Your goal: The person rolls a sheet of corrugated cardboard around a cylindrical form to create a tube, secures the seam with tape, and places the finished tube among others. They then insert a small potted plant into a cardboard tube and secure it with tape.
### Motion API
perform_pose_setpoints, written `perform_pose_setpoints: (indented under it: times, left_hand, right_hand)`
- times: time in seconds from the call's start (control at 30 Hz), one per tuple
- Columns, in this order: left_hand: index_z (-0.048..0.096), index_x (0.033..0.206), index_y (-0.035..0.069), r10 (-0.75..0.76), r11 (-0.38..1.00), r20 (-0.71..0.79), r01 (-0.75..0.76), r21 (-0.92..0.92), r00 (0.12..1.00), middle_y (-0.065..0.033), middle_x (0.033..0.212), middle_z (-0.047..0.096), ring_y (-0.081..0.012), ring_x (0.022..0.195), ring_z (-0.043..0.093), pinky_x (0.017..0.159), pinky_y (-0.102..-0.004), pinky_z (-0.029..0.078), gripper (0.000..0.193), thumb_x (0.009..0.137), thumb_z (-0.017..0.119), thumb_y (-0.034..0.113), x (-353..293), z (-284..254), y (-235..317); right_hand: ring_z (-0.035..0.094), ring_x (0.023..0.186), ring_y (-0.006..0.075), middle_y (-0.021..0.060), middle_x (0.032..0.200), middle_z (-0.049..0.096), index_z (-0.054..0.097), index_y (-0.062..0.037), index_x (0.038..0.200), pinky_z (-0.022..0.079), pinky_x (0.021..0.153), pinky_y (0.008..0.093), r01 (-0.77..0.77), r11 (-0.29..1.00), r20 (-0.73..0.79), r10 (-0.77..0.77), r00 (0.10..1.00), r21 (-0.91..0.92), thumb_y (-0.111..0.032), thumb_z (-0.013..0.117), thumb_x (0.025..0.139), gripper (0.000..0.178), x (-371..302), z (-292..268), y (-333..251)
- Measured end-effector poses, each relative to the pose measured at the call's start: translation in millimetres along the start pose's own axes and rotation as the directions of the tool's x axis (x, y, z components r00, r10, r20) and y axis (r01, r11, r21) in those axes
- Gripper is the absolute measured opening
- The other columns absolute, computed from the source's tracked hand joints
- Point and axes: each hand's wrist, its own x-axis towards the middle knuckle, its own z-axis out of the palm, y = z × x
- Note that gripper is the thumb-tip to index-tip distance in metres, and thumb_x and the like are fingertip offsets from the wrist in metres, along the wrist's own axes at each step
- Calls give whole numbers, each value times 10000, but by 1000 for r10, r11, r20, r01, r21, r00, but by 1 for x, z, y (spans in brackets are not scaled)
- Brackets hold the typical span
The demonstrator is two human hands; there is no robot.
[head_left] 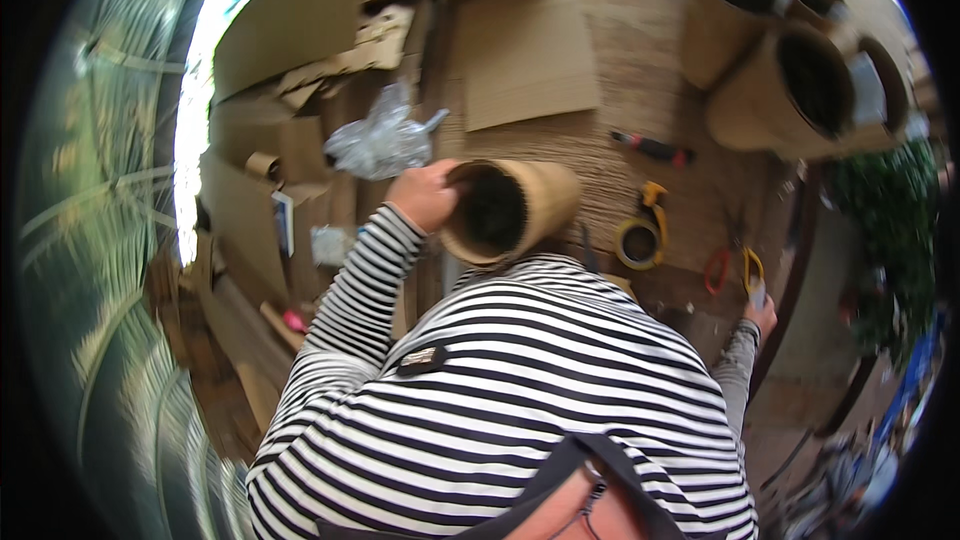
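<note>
Left: crumpled clear plastic bag (385, 143), lying among cardboard, just beyond the left hand.
Left hand (425, 198): one, in striped sleeve; fingers curled over the left rim of the tube, gripping it, tips partly lost in the dark mouth.
Centre: brown cardboard tube (552, 198), one, tilted, mouth to the left, just beyond the striped torso. Contents too dark to identify. Likely fault: with one hand on one edge, the far end may swing or roll, and hard squeezing could dent the rim.
Right of centre, far: red-and-black handled tool (655, 148), loose; a rolling tube could knock it.
Right of centre, nearer: yellow tape dispenser (640, 240), near the tube and liable to the same knock.
Right: scissors (752, 268), red and yellow loops, blades pointing away; a hurried reach could drag them or nick a finger.
Right hand (764, 314): one, beside the yellow loop, a pale piece (758, 293) at its fingertips; blur prevents telling whether they pinch it.
Far right: several larger tubes (750, 95), closely grouped; a bump might topple one.
</note>
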Motion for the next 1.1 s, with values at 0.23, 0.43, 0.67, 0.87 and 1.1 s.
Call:
perform_pose_setpoints:
  times: [0.23, 0.43, 0.67, 0.87, 1.1]
  left_hand:
    - [604, 1335, 32, -237, 877, -96, 171, -450, 967, -199, 1097, 662, -334, 975, 678, 871, -396, 552, 555, 896, 715, 353, -46, 20, 62]
    - [576, 1366, 13, -41, 764, -299, -162, -624, 953, -172, 1125, 614, -335, 1040, 612, 920, -425, 515, 601, 889, 733, 343, -43, 60, 56]
    - [688, 1220, 57, -103, 369, -97, -52, -928, 990, -178, 1280, 634, -328, 1166, 622, 1043, -402, 484, 351, 975, 638, 303, -21, 148, -68]
    - [727, 1157, 110, -448, 645, 90, 391, -657, 890, -158, 1239, 665, -341, 1141, 647, 992, -431, 515, 298, 942, 646, 301, 49, 226, -216]
    - [677, 1115, 73, -569, 805, -183, 498, -321, 802, -173, 1186, 656, -351, 1146, 616, 984, -459, 505, 225, 970, 527, 159, 112, 244, -351]
  right_hand:
    - [667, 1062, 212, 102, 1150, 682, 582, -46, 1371, 549, 907, 359, -10, 687, 340, -347, 874, 726, -222, 671, 977, 441, 18, -17, -140]
    - [558, 1259, 257, 144, 1332, 596, 528, 37, 1392, 433, 1087, 406, 191, 312, 175, -838, 517, 931, -107, 636, 951, 477, -104, -245, -435]
    - [651, 1120, 343, 153, 1235, 661, 586, -89, 1358, 542, 930, 404, 919, 253, 53, -967, 249, 302, 18, 583, 917, 453, -177, -221, -525]
    - [680, 1059, 312, 120, 1195, 680, 607, -114, 1327, 568, 852, 388, 912, 375, 65, -927, 369, 166, 22, 567, 940, 412, -201, -212, -554]
    - [694, 1031, 320, 116, 1124, 701, 650, -119, 1284, 574, 853, 395, 907, 418, 80, -907, 413, 60, 78, 543, 889, 454, -242, -215, -594]
